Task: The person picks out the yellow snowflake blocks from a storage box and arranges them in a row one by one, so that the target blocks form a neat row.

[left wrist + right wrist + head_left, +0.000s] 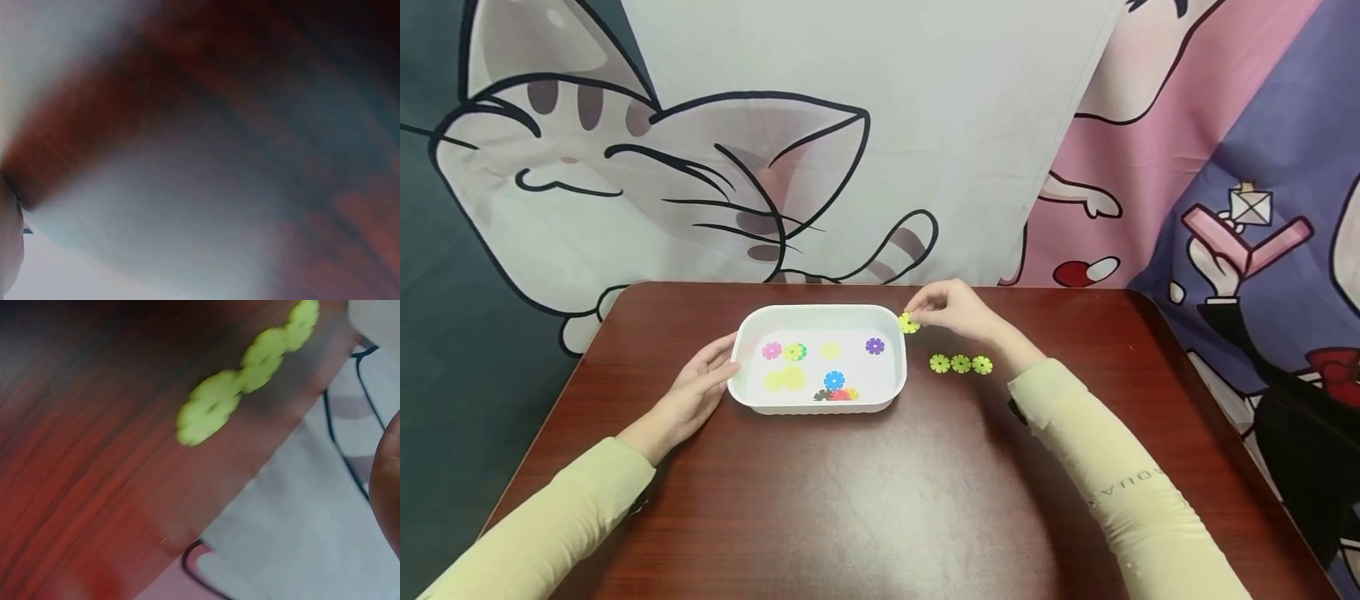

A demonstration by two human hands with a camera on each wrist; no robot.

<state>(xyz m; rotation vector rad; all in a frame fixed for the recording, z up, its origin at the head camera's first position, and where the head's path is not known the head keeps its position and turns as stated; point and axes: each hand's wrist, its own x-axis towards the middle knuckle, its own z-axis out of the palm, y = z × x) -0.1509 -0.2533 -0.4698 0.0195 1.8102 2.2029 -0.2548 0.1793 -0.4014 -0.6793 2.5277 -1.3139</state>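
A white plastic tray (pixel 816 408) stands on the table, holding several flower-shaped discs in pink, yellow, purple, blue, red and dark colours. My left hand (pixel 696 392) grips its left end, the thumb over the rim. Just past the tray's right rim, my right hand (pixel 951 310) pinches a yellow-green flower disc (pixel 908 322) between thumb and fingertips. Below that hand, three matching yellow-green discs (pixel 961 363) lie in a row on the table; the right wrist view shows the same row of discs (pixel 209 407) close up. The left wrist view is badly blurred.
The reddish-brown wooden table (pixel 820 500) has rounded far corners. Right behind its far edge hangs a cloth (pixel 985 150) printed with cartoon figures, among them a cat. Light glares off the tabletop in front of the tray.
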